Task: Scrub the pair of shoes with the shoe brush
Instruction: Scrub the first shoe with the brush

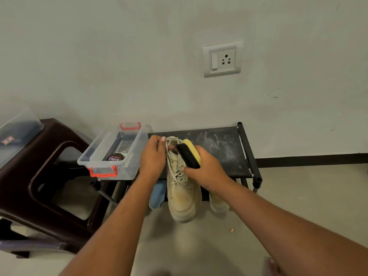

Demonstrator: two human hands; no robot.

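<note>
Atop rack [229, 148], box [123, 173] holds "Cherry" tin [116, 157]; left grip [153, 156] clasps shoe [182, 198], right grip [207, 168] clasps brush [189, 155].

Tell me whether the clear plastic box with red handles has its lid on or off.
Off: the clear plastic box with red handles has a bare open rim, and a round black polish tin lies uncovered inside.
</note>
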